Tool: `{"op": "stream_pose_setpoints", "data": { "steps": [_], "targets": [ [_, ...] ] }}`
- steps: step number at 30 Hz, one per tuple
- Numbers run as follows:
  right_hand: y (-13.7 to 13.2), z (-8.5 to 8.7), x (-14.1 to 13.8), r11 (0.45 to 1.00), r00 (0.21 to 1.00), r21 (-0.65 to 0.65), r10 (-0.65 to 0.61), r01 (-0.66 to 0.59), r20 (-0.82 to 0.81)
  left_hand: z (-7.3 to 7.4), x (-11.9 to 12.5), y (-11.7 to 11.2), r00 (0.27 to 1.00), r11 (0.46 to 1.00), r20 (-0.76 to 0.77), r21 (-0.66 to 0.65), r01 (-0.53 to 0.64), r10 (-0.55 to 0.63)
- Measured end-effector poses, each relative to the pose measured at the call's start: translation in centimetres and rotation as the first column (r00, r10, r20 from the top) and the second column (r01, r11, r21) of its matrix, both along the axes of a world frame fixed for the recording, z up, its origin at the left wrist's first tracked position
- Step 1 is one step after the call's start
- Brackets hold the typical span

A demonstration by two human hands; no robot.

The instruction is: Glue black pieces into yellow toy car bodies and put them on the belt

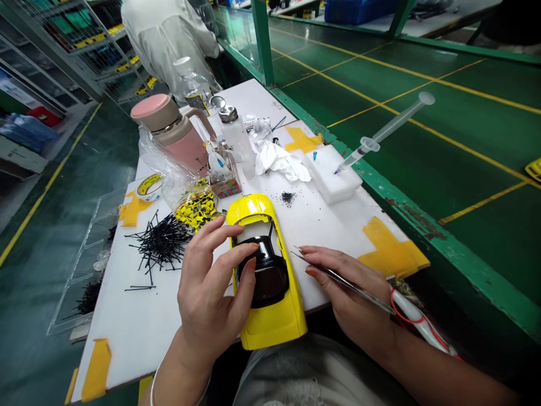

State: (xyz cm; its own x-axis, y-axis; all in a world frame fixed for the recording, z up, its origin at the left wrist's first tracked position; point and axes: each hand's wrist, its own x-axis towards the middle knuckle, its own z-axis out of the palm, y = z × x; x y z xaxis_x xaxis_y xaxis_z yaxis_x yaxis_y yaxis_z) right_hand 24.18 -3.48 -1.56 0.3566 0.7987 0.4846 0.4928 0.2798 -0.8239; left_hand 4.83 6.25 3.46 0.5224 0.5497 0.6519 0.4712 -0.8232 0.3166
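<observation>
A yellow toy car body (274, 327) with a glossy black roof and window piece (268, 282) lies at the table's near edge, close to my lap. My left hand (215, 282) is curled over its left side. Thumb and index fingertips rest close together on the black roof; whether a small part is between them I cannot make out. My right hand (350, 282) holds metal tweezers (338, 277), their thin tips pointing left beside the car's right edge. Just beyond the car is a scatter of tiny black bits (288, 197).
Black thin stick-like parts (163, 242) and a bag of yellow-black pieces (196, 208) lie left. Behind stand a pink jug (181, 135), a pump bottle (234, 132) and crumpled tissue (281, 160). A syringe (384, 127) sticks up from a white foam block (333, 175). A person (164, 45) stands beyond.
</observation>
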Motion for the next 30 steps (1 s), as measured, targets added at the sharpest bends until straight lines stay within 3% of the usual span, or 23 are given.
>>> {"op": "stream_pose_setpoints", "data": {
  "steps": [15, 30],
  "targets": [
    [-0.2, -0.11, 0.05, 0.998, 0.997, -0.009, 0.07, -0.07, -0.038, -0.66, -0.26, 0.37, 1.0, 1.0, 0.016, 0.005, -0.007, 0.007],
    [0.01, -0.01, -0.05, 0.998, 0.99, -0.022, 0.054, -0.057, -0.129, -0.2, 0.04, 0.5, 1.0, 1.0, -0.004, -0.006, 0.011, -0.011]
  ]
}}
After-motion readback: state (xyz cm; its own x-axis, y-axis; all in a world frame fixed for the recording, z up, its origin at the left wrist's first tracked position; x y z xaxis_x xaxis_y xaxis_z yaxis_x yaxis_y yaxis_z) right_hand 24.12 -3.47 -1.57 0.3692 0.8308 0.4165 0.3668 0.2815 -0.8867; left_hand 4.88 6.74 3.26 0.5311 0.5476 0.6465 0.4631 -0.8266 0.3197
